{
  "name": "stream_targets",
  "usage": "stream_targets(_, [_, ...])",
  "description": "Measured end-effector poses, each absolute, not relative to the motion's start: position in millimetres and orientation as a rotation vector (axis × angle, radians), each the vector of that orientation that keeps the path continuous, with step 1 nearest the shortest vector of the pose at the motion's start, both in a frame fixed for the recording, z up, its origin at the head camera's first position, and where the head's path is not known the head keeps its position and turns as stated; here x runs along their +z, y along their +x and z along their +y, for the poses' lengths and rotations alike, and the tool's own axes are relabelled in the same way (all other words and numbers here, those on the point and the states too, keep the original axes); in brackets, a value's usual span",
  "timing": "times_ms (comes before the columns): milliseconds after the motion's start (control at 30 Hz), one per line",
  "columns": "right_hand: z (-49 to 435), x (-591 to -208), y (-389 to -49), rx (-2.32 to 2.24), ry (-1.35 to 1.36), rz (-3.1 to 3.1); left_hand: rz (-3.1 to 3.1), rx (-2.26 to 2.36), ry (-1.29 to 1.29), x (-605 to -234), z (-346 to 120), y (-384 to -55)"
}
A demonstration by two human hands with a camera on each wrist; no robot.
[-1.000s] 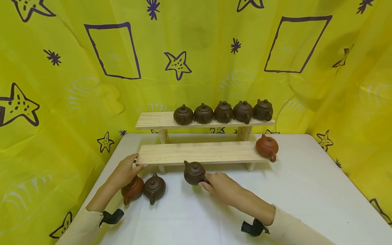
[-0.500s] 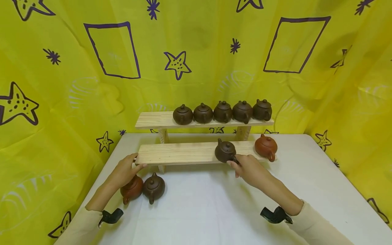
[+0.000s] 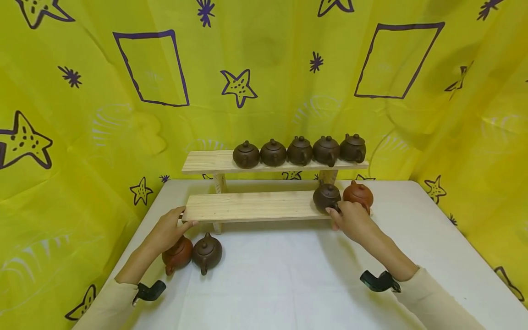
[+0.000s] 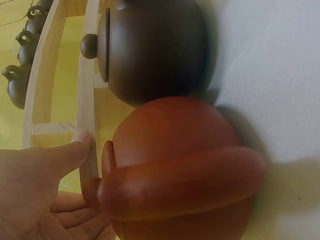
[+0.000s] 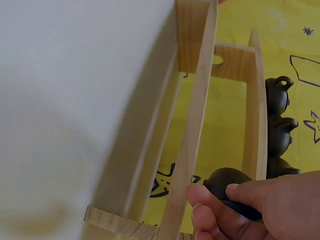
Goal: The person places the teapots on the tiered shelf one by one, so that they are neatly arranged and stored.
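Right hand (image 3: 350,217): pinching dark teapot (image 3: 326,196), by right end of lower shelf (image 3: 247,206) | left hand (image 3: 165,230): gripping front-left corner | red teapot (image 3: 358,194) beside it, right end: head view only

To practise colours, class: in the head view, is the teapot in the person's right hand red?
No, the right hand holds a dark brown teapot, beside a red teapot.

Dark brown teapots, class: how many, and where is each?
7: five teapots on the upper shelf, a sixth teapot in the right hand at the lower shelf, and a seventh teapot on the table beside a reddish teapot.
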State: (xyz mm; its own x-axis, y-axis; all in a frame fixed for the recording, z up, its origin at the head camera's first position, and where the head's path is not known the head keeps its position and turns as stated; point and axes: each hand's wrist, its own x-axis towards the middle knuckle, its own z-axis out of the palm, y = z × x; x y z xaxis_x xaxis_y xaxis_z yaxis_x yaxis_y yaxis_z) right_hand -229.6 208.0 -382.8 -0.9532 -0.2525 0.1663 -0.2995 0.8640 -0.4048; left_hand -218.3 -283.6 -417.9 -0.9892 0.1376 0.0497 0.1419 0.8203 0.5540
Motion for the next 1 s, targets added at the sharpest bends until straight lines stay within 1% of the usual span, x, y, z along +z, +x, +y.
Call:
stream_targets(367, [212,-388,-238,0.598,0.418,-2.885,-2.992,-0.892,-0.241,-417,-284,-217])
stream_targets(1000, [213,-390,-241,0.599,0.395,-2.9,-2.995,-0.891,-0.242,-415,-284,-218])
